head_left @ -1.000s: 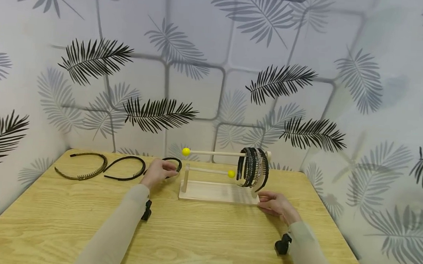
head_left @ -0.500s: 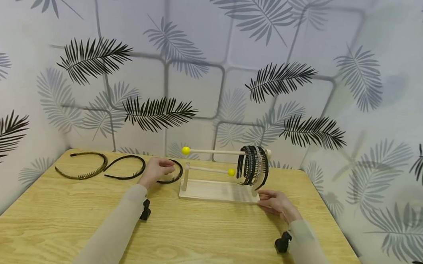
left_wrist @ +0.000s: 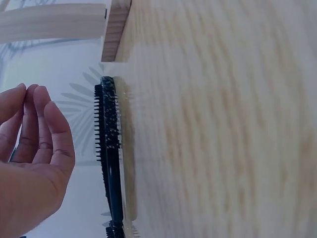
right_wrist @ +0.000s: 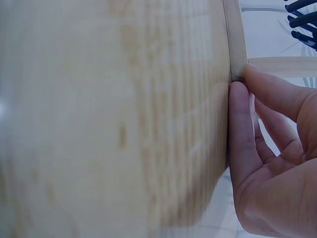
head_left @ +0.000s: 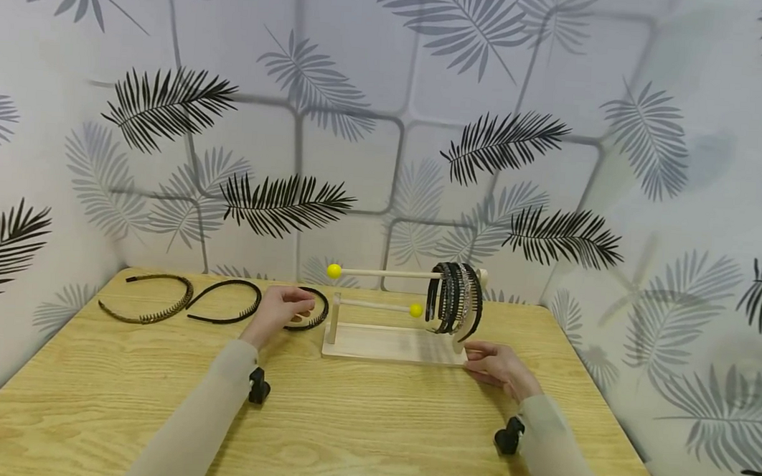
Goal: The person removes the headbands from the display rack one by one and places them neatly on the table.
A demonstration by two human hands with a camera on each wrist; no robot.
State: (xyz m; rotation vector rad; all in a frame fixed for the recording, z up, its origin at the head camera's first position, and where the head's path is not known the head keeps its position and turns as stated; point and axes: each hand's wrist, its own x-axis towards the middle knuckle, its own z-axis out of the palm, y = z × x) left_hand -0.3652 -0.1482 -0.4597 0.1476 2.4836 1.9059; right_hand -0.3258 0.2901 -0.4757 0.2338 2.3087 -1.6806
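Note:
In the head view my left hand (head_left: 278, 313) is over the left side of a black toothed headband (head_left: 322, 312) lying on the table. The left wrist view shows the hand apart from that headband (left_wrist: 114, 139), fingers loosely curled, thumb close to the fingertips and nothing between them. My right hand (head_left: 502, 368) holds the right front corner of a wooden headband rack (head_left: 388, 345), its thumb on the base and index finger against the edge (right_wrist: 238, 44). Several black and glittery headbands (head_left: 455, 299) hang on the right end of the rack's rods.
A brown toothed headband (head_left: 186, 307) and another black headband (head_left: 257, 305) lie to the left on the wooden table (head_left: 371, 424). Yellow balls cap the upper rod (head_left: 379, 273) and lower rod (head_left: 371, 306). A leaf-patterned wall (head_left: 359, 165) rises behind.
The headband under my left hand was partly raised and has come to lie flat on the table. My left hand has drawn slightly left, off it. The right hand stays at the rack's corner.

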